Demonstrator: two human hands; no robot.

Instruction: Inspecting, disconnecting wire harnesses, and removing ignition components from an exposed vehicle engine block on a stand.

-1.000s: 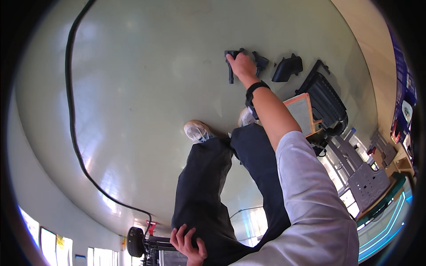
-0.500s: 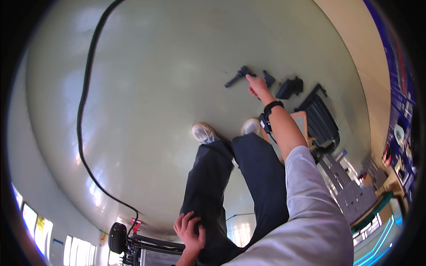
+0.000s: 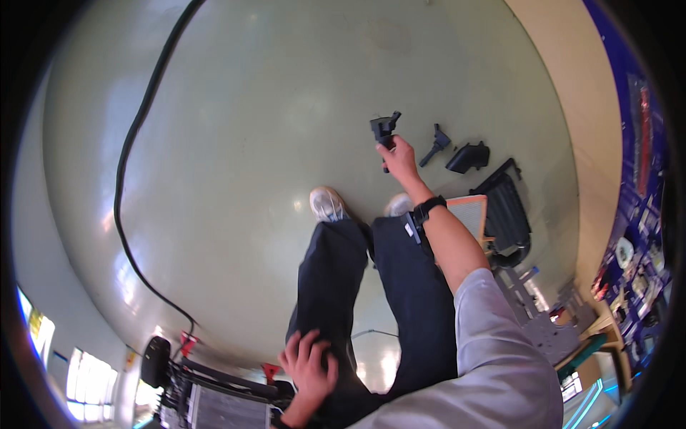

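Note:
My right hand (image 3: 401,160) is closed round the stem of a black ignition coil (image 3: 384,129), its blocky connector head pointing away from me. Just right of that hand, a second black ignition coil (image 3: 437,144) lies on the floor. My left hand (image 3: 310,368) rests on my left thigh with fingers apart and nothing in it. A short black duct piece (image 3: 469,157) sits farther right, close to a ribbed black housing cover (image 3: 509,204). Partly behind my right forearm shows a flat panel with an orange rim, perhaps an air filter (image 3: 471,209).
A long black hose (image 3: 136,132) runs down the left side of the floor. Vehicle parts with a black tyre (image 3: 155,362) stand at the lower left. Grey metal plates (image 3: 550,336) are at the lower right, near a beige wall (image 3: 582,86).
My right hand has lifted the ignition coil from the floor and turned it, moving slightly left and toward me. The second coil now shows fully. My left hand stays on my thigh.

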